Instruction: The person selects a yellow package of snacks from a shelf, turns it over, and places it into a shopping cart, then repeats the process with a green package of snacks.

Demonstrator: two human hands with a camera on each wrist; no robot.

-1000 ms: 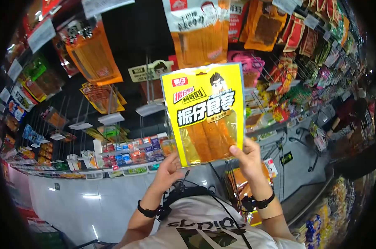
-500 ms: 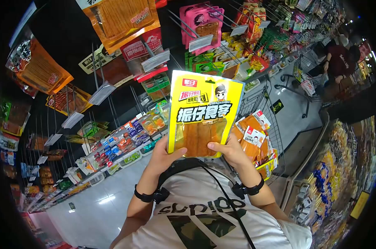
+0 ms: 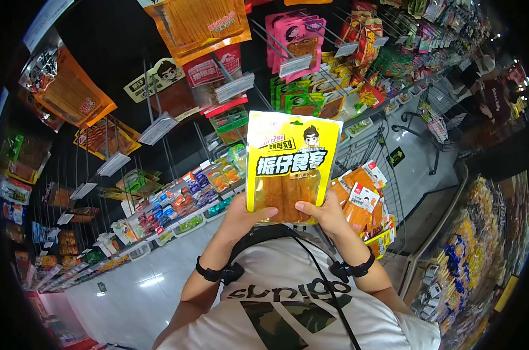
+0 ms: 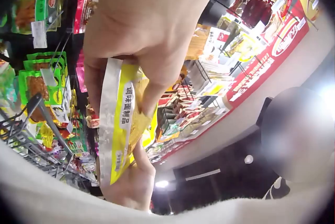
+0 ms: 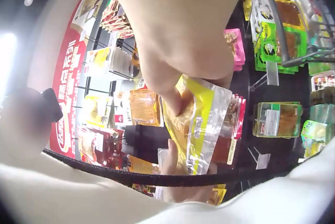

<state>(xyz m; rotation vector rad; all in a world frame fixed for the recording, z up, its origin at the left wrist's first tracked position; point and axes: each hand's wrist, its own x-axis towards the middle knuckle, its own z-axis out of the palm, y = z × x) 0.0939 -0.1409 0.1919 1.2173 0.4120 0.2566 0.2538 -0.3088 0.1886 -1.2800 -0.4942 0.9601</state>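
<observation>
A yellow snack packet (image 3: 290,169) with a clear window stands upright in front of the person's chest, its printed front toward the head camera. Brown flat strips show through the window. The left hand (image 3: 243,217) grips the lower left corner, thumb across the front. At the lower right corner the right hand (image 3: 327,214) holds it the same way, thumb on the window; the other fingers are hidden behind. The left wrist view shows the bottom edge of the packet (image 4: 121,119) between both hands. In the right wrist view the right thumb presses the packet (image 5: 196,124).
Hooks with orange snack packets (image 3: 203,26), pink packets (image 3: 296,44) and price tags (image 3: 235,86) hang ahead. A wire shopping cart (image 3: 393,201) with several packets (image 3: 364,201) stands at the right. Beyond are another cart (image 3: 439,119) and a person (image 3: 492,102). A bulk bin (image 3: 469,256) lies lower right.
The packet has come down closer to the chest since a second ago. The left hand has moved from its lower edge to grip the corner. The view has swung right, bringing the cart into sight.
</observation>
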